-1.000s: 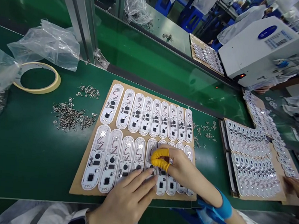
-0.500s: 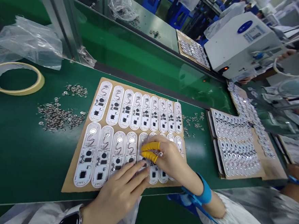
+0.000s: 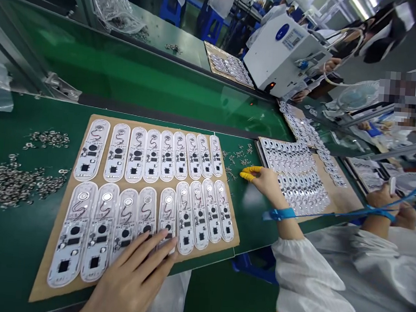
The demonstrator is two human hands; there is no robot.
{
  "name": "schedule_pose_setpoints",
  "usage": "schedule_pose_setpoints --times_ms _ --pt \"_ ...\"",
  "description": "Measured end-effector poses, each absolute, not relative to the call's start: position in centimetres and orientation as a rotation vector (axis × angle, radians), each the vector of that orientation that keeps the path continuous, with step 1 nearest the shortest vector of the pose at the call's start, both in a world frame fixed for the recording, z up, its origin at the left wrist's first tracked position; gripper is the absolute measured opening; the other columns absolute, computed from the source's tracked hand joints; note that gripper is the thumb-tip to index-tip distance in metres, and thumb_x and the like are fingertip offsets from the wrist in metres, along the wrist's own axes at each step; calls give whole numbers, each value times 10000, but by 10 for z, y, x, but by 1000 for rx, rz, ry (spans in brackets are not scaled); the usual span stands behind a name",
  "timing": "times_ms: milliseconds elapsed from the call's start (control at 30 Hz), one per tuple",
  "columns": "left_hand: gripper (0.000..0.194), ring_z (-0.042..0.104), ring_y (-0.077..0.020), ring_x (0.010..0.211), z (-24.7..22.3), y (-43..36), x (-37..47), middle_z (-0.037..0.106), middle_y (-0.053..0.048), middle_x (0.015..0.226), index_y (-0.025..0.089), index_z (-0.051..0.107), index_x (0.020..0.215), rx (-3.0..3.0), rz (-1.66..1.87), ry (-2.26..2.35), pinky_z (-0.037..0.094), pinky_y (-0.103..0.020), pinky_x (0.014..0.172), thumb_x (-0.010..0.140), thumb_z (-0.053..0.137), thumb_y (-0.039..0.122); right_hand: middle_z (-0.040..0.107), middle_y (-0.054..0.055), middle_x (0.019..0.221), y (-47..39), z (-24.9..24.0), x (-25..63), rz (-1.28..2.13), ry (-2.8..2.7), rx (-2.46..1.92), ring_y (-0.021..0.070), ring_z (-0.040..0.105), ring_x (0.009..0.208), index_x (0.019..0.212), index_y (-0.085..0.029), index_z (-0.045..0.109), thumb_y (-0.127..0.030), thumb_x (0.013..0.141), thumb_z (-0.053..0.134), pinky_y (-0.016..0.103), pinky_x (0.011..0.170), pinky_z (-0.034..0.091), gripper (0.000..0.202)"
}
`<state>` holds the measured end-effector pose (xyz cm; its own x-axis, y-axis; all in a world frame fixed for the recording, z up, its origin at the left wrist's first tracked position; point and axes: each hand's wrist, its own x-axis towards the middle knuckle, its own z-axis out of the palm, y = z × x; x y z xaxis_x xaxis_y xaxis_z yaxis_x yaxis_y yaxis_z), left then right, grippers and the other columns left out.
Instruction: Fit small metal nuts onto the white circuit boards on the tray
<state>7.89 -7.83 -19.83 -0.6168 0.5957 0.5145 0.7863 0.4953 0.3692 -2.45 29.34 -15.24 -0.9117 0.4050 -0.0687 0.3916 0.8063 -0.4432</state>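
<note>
Circuit boards [image 3: 148,190] on cardboard tray [image 3: 42,277]

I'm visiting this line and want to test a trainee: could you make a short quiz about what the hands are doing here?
1. True or false: the left hand rests flat on the near row of white boards.
2. The right hand reaches toward: A) the tape roll, B) the small metal parts beside the cardboard sheet, C) the white machine.
3. What colour are the covers on the right fingertips?

Key: 1 true; 2 B; 3 yellow.
</note>
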Motion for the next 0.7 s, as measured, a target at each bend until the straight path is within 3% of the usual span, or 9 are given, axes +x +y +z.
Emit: schedule_pose_setpoints --times_ms 167,300,367,400,467,567,700 --pt "309 499 -121 1208 -192 -72 82 607 83 1198 274 657 1056 -1098 -934 -2426 309 -298 1113 894 403 203 643 56 675 288 -150 -27 795 -2931 -622 176 605 686 652 -135 615 -284 704 715 382 787 493 187" --pt "249 598 -40 1020 -170 -63 79 662 98 1069 292 656 1038 -1063 -1163 -2439 508 -131 861 887 461 263 638 109 790 243 -130 6 986 -2812 -541 217 589 724 760 -149 613 -336 717 658 404 748 498 198" --pt "262 637 6 828 -158 -55 76 692 81 952 268 620 1092 -998 -1444 -2474 520 -42 682 900 444 301 627 74 846 205 -118 34 1204 -2780 -401 186 600 773 869 -184 612 -430 786 587 328 712 520 261" --pt "279 635 20 744 -153 -50 75 695 73 904 258 598 1112 -923 -1638 -2462 503 -22 607 911 417 327 599 39 797 184 -113 48 1357 -2753 -291 149 584 729 818 -206 599 -457 805 579 269 660 514 253" --pt "296 613 24 642 -145 -40 74 686 61 830 244 580 1082 -781 -1973 -2381 481 -25 535 911 390 394 510 9 731 147 -109 74 1974 -2477 -16 98 511 650 698 -201 575 -433 813 619 194 582 467 263" --pt "225 573 22 611 -140 -29 73 637 52 719 197 577 853 -700 -2150 -2189 472 -41 552 878 466 391 452 1 742 109 -113 97 2424 -2090 -109 75 448 608 718 -211 594 -390 784 670 174 557 435 205" --pt "150 591 21 693 -139 -29 76 637 42 715 163 572 767 -710 -1986 -2130 487 -42 660 871 502 245 455 -1 710 94 -123 103 2499 -1911 -337 77 430 589 765 -239 641 -335 741 715 176 562 432 123"
